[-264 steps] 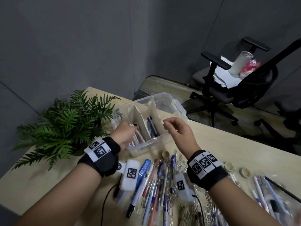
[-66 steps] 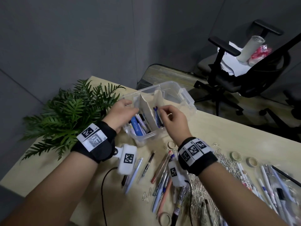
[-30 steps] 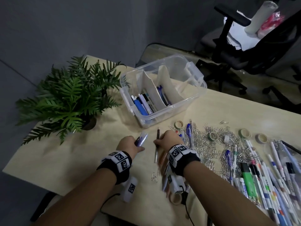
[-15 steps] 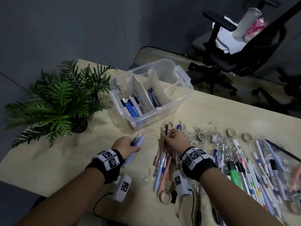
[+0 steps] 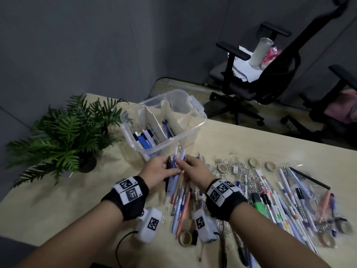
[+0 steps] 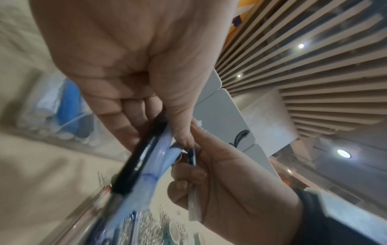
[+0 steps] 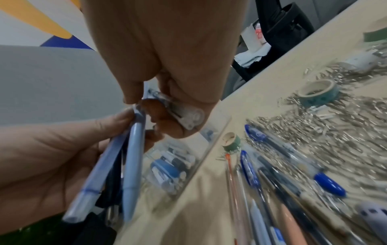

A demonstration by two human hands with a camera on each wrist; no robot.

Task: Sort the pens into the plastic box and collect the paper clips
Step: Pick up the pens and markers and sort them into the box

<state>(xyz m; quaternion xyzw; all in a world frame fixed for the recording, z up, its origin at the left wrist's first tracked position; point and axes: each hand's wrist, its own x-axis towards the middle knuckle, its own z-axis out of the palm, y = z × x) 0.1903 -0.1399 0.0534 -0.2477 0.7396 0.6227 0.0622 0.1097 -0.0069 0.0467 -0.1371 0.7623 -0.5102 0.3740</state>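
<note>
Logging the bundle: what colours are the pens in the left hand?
Pale blue pens plus a black one, clearest in the right wrist view.

Pens, paper clips and the clear plastic box on the table

The plastic box (image 5: pixel 164 122), clear and lidless with pale dividers, stands near the table's far edge; blue, white and dark pens fill its left compartments. A bundle of light-blue and black pens (image 5: pixel 174 167) is gripped in the left hand (image 5: pixel 156 171), the right hand (image 5: pixel 195 171) pinching it too. Loose pens (image 5: pixel 181 206) and silver paper clips (image 5: pixel 228 165) lie scattered toward the near and right edges.
</note>
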